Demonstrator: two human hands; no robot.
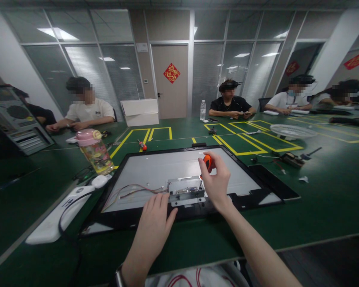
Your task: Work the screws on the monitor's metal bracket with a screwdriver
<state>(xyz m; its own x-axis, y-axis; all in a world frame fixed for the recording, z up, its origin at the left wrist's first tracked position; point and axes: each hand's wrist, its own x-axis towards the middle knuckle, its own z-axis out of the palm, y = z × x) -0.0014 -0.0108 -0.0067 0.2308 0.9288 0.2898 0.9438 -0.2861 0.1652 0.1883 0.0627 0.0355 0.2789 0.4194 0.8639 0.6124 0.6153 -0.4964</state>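
A flat monitor panel (155, 159) with a black frame lies on the green table before me. Near its front edge sits a metal bracket (179, 184) with a circuit board and ports. My right hand (217, 179) is closed round the orange and black handle of a screwdriver (208, 162), whose shaft points down at the bracket's right end. Whether its tip sits in a screw cannot be made out. My left hand (155, 215) rests with fingers stretched out at the bracket's left side. Thin wires (137, 187) run left from the bracket across the panel.
Left of the panel are a pink-lidded bottle (95, 153) and a white power strip (60, 215) with a black cable. Another red-handled screwdriver (143, 146) lies beyond the panel. Tools (296, 158) and a black flat piece (272, 181) lie right. Several people sit across the table.
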